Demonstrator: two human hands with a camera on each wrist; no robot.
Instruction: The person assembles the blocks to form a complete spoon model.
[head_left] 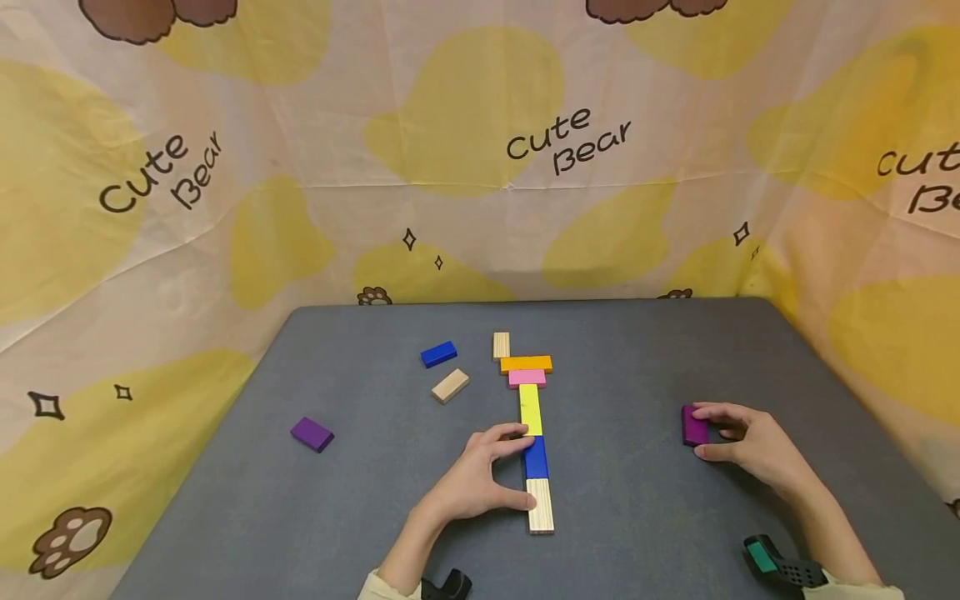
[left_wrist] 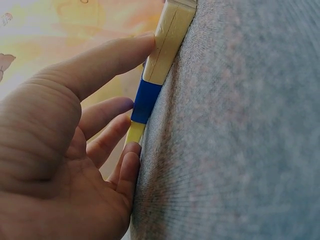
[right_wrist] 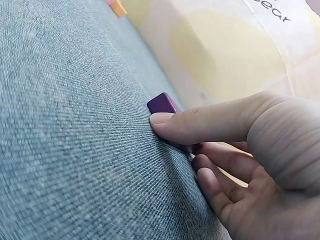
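Observation:
A line of wooden blocks runs down the middle of the table. My left hand (head_left: 480,473) touches it from the left. In the left wrist view its thumb rests on the plain wood block (left_wrist: 172,37), and fingers reach the blue block (left_wrist: 147,100) and the yellow block (left_wrist: 134,132). Beyond the yellow one lie a pink block (head_left: 527,379), an orange block (head_left: 525,364) and another plain wood block (head_left: 501,345). Over at the right, my right hand (head_left: 761,450) pinches a purple block (head_left: 693,427) between thumb and fingers; the block appears to sit on the table.
Left of the line lie a loose blue block (head_left: 438,354) and a plain wood block (head_left: 450,387). Farther left is a second purple block (head_left: 312,434). The grey table (head_left: 615,500) ends at a patterned curtain (head_left: 465,150) behind it.

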